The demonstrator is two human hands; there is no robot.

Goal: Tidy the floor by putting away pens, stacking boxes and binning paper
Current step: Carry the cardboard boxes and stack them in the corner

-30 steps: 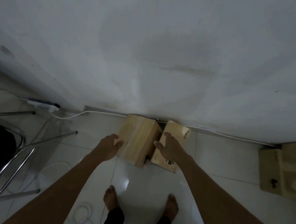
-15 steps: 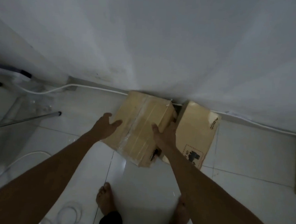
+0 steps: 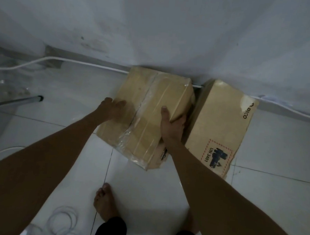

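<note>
Taped box lies skewed at base of wall on tile floor. R hand grips its right edge, thumb on top, fingers curled down the side. L hand presses on its left edge, fingers approx. straight. Labelled box (UN 3481) lies just beside, R side, and white cable runs along wall base.

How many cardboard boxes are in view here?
2. The taped box, held between left hand and right hand, is by the wall; the labelled box sits just right of it, against the wall. Others may lie outside the frame.
</note>
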